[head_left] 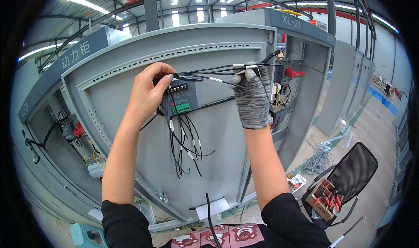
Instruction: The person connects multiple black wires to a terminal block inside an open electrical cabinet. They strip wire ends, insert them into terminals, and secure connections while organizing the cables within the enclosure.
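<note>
My bare left hand [150,91] is closed, thumb against fingers, on the left end of a bundle of black wires [205,70] with white marker sleeves. The bundle stretches roughly level to my right hand [253,100], in a grey knitted glove, whose fingers are closed round its other end. Just below my left hand, a dark grey electrical module [182,100] with a green terminal strip is mounted on the grey cabinet door [214,139]. More black wires [181,139] with white sleeves hang loose beneath it. A slim dark piece by my left fingertips is unclear.
Behind my right hand, the open cabinet [301,86] holds a red handle [295,73] and wiring. At lower right, a black chair [354,167] carries a wooden box [322,199] of red-handled tools. Coiled wire [317,160] lies on the floor; a teal stool [85,235] stands lower left.
</note>
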`<state>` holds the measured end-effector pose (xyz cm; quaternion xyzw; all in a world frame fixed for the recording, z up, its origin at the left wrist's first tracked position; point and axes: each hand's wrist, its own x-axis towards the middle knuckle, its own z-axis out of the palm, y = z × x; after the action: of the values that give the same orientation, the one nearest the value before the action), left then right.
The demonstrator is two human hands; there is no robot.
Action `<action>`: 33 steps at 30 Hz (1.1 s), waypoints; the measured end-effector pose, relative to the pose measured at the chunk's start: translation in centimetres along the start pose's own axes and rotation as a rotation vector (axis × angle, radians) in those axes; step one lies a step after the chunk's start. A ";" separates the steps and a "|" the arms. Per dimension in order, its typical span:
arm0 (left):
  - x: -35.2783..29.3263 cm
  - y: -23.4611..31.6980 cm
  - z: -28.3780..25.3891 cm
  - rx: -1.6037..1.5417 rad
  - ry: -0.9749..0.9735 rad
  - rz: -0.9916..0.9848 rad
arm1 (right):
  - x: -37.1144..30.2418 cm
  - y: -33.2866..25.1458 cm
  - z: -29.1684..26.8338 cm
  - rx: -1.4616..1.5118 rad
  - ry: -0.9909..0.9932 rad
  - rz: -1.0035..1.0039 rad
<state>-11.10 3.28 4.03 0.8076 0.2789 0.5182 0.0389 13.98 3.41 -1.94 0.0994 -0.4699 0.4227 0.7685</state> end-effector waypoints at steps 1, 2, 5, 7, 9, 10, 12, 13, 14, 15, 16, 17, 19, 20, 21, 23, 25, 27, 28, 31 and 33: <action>0.0 0.1 0.0 0.007 0.001 0.005 | 0.1 -0.4 -0.3 0.027 0.007 -0.009; 0.1 0.0 0.1 0.013 0.001 0.009 | 0.1 -1.0 -0.3 -0.039 -0.021 -0.004; 0.0 0.2 0.2 0.000 0.010 0.004 | -0.3 -2.0 0.0 -0.188 -0.098 -0.002; 0.0 0.2 0.2 0.020 0.012 0.005 | -0.4 -2.3 -0.6 -0.321 -0.049 -0.014; 0.1 0.2 0.1 0.032 0.013 0.007 | -0.4 -3.0 -0.4 -0.418 -0.051 -0.036; 0.1 0.2 0.1 0.031 0.011 0.006 | -0.5 -3.3 -0.2 -0.397 -0.073 -0.055; 0.0 -0.1 0.0 0.030 0.010 0.007 | -0.7 -3.8 0.4 -0.406 -0.053 -0.054; 0.0 -0.2 0.0 0.033 0.009 0.008 | -0.8 -3.9 0.5 -0.410 -0.044 -0.053; 0.0 -0.2 0.0 0.034 0.008 0.009 | -0.8 -3.9 0.4 -0.375 -0.034 -0.038; 0.0 -0.2 0.0 0.031 0.010 0.016 | -0.8 -3.6 0.2 -0.339 -0.024 -0.022; 0.0 -0.1 0.0 0.028 0.012 0.022 | -0.8 -3.2 0.0 -0.302 -0.014 -0.006; 0.1 0.0 0.0 0.025 0.014 0.031 | -0.7 -2.9 -0.2 -0.266 -0.004 0.007; 0.3 0.2 0.2 0.021 0.009 0.017 | -0.4 -2.3 -0.8 -0.284 0.005 -0.001; 0.2 0.2 0.1 0.022 0.012 0.007 | -0.4 -2.2 -0.9 -0.270 -0.001 0.012; 0.2 0.1 0.1 0.024 0.012 0.005 | -0.2 -2.2 -1.0 -0.257 -0.007 0.024; 0.2 -0.1 0.1 0.030 0.007 0.001 | -0.1 -2.8 -0.9 -0.281 -0.023 0.060; 0.0 0.0 -0.1 0.024 0.007 -0.003 | -0.1 -3.4 -0.5 -0.366 -0.002 0.051; 0.1 0.0 -0.1 0.014 -0.004 -0.001 | 0.3 -3.8 -0.9 -0.411 0.020 0.002; 0.2 0.1 0.0 0.008 -0.014 -0.003 | 0.4 -4.0 -1.0 -0.422 0.037 -0.008; 0.2 0.1 -0.2 0.015 -0.031 -0.016 | 0.6 -4.5 -0.4 -0.485 0.085 0.006; 0.2 0.2 -0.3 0.015 -0.032 -0.017 | 0.5 -5.3 0.2 -0.551 0.108 0.055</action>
<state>-11.18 3.17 4.41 0.8137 0.2891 0.5026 0.0416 17.89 0.24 -0.12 -0.1489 -0.5278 0.3043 0.7789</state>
